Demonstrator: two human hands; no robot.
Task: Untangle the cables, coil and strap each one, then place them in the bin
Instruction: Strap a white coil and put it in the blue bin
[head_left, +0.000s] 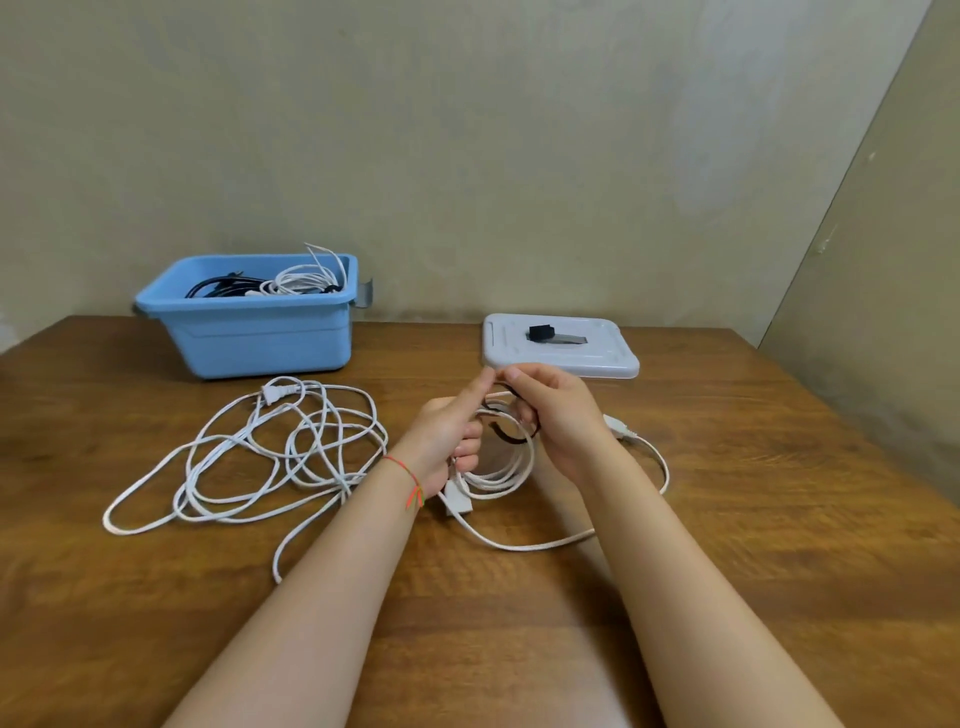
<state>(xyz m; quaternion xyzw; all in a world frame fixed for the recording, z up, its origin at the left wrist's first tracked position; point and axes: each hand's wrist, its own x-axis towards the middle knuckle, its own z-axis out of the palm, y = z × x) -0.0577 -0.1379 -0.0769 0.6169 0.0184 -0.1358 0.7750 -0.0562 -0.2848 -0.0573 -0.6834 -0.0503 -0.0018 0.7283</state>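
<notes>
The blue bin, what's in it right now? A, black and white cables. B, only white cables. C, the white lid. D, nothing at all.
A: the blue bin holds a white coiled cable beside black cables; the white lid lies apart on the table.

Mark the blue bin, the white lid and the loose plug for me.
blue bin (260, 343): head view, on its front wall.
white lid (602, 358): head view, on its bare near right part.
loose plug (277, 396): head view, on the plug's white body, left of the hands.
</notes>
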